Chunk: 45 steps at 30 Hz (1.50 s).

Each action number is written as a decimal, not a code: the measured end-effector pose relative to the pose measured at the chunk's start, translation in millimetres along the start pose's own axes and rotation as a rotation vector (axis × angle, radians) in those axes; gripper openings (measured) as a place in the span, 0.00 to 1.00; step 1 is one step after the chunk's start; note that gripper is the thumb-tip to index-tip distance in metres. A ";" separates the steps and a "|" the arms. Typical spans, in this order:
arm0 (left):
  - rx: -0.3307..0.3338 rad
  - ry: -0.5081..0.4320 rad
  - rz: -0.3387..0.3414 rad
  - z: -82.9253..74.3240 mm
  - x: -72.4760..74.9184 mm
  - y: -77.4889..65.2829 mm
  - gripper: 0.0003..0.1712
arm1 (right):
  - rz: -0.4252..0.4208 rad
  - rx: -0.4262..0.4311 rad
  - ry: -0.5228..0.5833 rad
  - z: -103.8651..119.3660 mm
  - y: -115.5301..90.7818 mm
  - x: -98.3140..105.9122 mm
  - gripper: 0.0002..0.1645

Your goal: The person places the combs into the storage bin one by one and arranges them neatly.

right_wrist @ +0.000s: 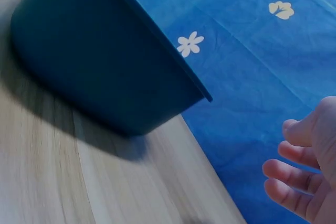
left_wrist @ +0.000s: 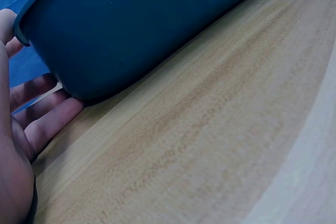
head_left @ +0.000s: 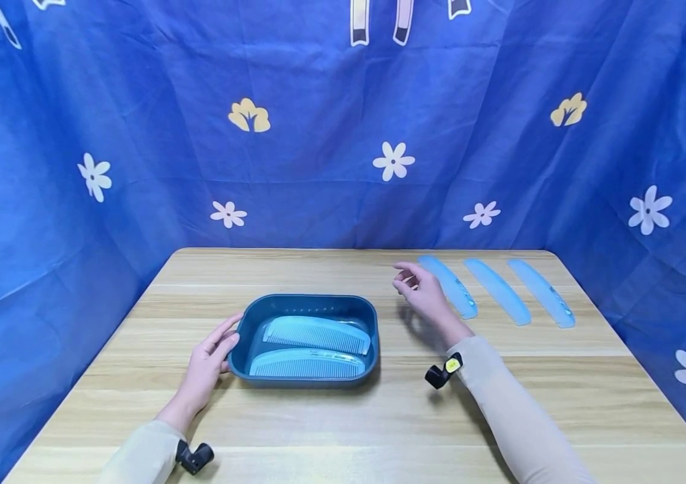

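A dark teal plastic basin [head_left: 303, 382] stands on the table with two light blue combs inside, a rear comb [head_left: 317, 333] and a front comb [head_left: 308, 363]. My left hand [head_left: 205, 366] holds the basin's left end, thumb at the rim and other fingers low against the outer wall [left_wrist: 121, 35]. Raised over the table to the right of the basin, my right hand [head_left: 426, 296] has loosely bent fingers and holds nothing, as the right wrist view also shows. Nearest to it is a blue comb [head_left: 448, 286] lying just to its right.
Two more blue combs, a middle one [head_left: 498, 292] and an outer one [head_left: 542, 294], lie slanted at the back right of the wooden table [head_left: 318, 430]. A blue patterned cloth [head_left: 318, 148] hangs behind and along both sides.
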<state>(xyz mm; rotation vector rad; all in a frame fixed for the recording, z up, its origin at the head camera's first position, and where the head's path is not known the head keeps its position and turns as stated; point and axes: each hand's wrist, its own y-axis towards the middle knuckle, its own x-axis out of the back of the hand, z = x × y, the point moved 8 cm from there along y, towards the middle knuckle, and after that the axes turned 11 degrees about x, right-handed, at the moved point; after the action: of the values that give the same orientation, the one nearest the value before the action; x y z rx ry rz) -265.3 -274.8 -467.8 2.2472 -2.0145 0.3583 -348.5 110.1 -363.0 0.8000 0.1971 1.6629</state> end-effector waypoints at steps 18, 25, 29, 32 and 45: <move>0.008 0.008 0.005 1.0 0.5 1.8 0.29 | -0.025 -0.014 -0.041 -64.6 -9.0 18.5 0.21; 0.022 0.005 0.004 2.5 0.3 1.0 0.29 | -0.018 -0.039 -0.101 -77.8 -18.7 26.8 0.22; 0.027 0.003 0.001 2.6 0.9 0.8 0.29 | -0.021 -0.053 -0.119 -82.5 -21.6 32.6 0.22; 0.029 0.010 0.002 3.0 0.2 0.9 0.29 | -0.020 -0.074 -0.122 -85.1 -24.6 37.3 0.22; 0.003 -0.011 0.002 2.6 -0.5 0.3 0.28 | -0.005 -0.130 -0.166 -101.0 -28.7 54.6 0.24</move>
<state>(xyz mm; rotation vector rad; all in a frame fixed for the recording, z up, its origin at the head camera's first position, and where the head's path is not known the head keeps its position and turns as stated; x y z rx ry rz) -265.4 -274.9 -470.5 2.2536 -2.0234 0.3501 -388.1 197.4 -432.3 0.8331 -0.0240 1.5784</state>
